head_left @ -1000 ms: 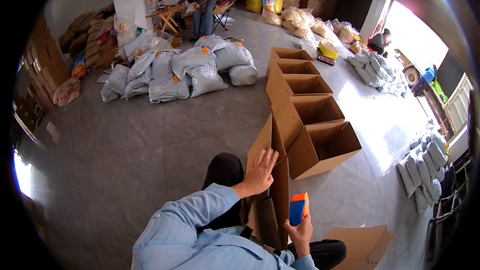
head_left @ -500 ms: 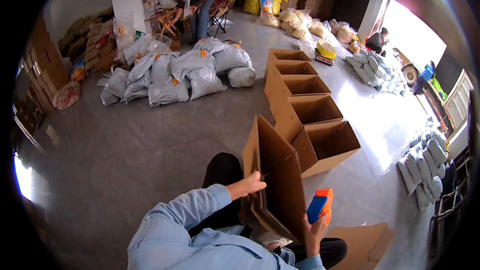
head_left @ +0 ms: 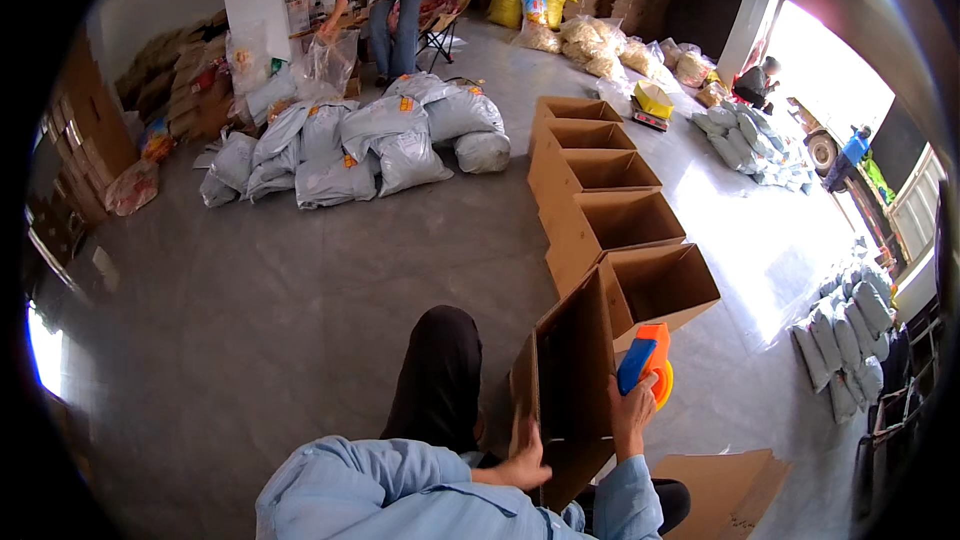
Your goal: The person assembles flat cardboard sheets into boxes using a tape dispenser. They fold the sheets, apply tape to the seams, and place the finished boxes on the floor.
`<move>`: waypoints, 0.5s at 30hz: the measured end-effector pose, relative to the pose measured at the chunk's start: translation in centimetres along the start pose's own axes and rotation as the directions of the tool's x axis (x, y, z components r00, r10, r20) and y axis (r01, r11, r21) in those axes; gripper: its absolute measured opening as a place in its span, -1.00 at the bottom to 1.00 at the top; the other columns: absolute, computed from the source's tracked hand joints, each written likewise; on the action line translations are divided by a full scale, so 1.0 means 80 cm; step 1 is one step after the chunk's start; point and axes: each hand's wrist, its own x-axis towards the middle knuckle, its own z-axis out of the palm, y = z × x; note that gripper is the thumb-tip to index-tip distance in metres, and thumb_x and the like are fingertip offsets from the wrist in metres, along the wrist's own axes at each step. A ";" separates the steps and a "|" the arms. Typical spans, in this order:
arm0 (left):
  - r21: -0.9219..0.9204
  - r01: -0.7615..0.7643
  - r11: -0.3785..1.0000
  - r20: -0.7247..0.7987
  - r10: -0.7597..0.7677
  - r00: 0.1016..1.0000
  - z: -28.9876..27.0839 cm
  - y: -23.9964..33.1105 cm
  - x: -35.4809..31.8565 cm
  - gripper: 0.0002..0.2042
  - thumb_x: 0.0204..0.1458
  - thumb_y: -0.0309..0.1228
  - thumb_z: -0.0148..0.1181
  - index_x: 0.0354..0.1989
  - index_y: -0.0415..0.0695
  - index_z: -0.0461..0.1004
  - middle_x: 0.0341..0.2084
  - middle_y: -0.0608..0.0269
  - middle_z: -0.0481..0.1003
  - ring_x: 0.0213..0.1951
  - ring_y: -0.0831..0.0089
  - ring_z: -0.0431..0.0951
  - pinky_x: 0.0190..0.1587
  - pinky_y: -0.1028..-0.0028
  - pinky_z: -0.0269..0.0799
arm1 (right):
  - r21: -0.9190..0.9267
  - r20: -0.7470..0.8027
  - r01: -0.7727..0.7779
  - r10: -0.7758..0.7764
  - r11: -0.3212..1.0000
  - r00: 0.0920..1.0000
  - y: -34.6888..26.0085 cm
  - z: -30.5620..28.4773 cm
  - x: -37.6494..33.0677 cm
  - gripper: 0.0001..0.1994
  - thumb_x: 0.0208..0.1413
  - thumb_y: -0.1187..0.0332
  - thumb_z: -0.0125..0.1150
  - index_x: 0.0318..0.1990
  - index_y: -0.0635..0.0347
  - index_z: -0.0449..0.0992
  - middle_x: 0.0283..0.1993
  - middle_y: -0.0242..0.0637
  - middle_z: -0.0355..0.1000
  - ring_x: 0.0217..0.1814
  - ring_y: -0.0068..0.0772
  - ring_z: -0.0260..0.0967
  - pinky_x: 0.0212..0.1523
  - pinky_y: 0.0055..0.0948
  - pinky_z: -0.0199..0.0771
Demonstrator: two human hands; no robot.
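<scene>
Between my knees stands a cardboard box (head_left: 568, 370), its walls unfolded and its open top toward me. My right hand (head_left: 630, 418) grips an orange and blue tape dispenser (head_left: 645, 355) with a yellow roll showing at its side, held against the box's right wall. Low at the near left edge of the box is my left hand (head_left: 520, 462), fingers spread and slightly smeared, touching the cardboard and holding nothing visible. Beyond the box, a row of several open, empty cardboard boxes (head_left: 655, 285) stretches away from me.
Flat cardboard (head_left: 715, 490) lies on the floor at my right. Grey plastic parcels (head_left: 390, 140) are heaped ahead left, with more grey parcels (head_left: 845, 330) at the right. A yellow tray on a scale (head_left: 652, 105) sits past the boxes. Another person (head_left: 395, 10) stands at the far left.
The box has opened wider and swung upright against the row. My left hand has let go of its far edge and dropped toward me; my right hand has lifted slightly with the tape dispenser.
</scene>
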 end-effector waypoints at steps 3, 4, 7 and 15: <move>0.169 -0.252 0.953 -0.334 0.296 0.895 -0.073 0.032 0.076 -0.10 -0.22 -0.61 0.02 0.27 -0.39 -0.46 0.22 -0.48 -0.40 0.29 -0.30 -0.38 0.30 0.04 -0.35 | -0.005 -0.024 -0.023 0.023 1.000 0.999 0.011 -0.003 -0.009 -0.38 -0.13 0.12 0.33 -0.07 0.41 0.19 -0.42 0.15 0.43 -0.33 0.15 0.42 -0.31 -0.11 0.39; 0.287 -0.209 0.935 -0.378 0.311 0.872 -0.096 0.034 0.110 -0.11 -0.20 -0.58 0.06 0.28 -0.38 -0.40 0.23 -0.45 -0.37 0.29 -0.29 -0.33 0.26 -0.05 -0.27 | 0.016 -0.024 -0.016 0.016 1.000 1.000 0.021 -0.004 -0.010 -0.38 -0.13 0.12 0.33 -0.07 0.41 0.18 -0.42 0.15 0.43 -0.33 0.15 0.42 -0.31 -0.10 0.39; 0.534 -0.087 0.841 -0.404 0.344 0.848 -0.158 0.042 0.208 -0.09 -0.14 -0.37 0.18 0.30 -0.29 -0.34 0.25 -0.36 -0.24 0.30 -0.19 -0.22 0.23 -0.10 -0.19 | 0.060 -0.021 0.016 -0.015 0.998 1.000 0.032 -0.014 -0.011 -0.36 -0.16 0.14 0.35 -0.06 0.40 0.16 -0.43 0.13 0.43 -0.32 0.15 0.42 -0.32 -0.09 0.38; 0.554 -0.070 0.830 0.000 0.084 0.996 -0.168 -0.009 0.285 -0.60 -0.02 -0.50 -0.02 0.03 -0.35 0.20 -0.27 -0.27 0.46 -0.15 -0.16 0.45 -0.11 0.04 0.36 | 0.046 -0.034 0.154 -0.152 0.987 0.988 0.046 -0.024 -0.026 -0.42 -0.18 0.16 0.39 -0.13 0.32 0.19 -0.50 0.07 0.40 -0.42 0.13 0.42 -0.41 -0.13 0.39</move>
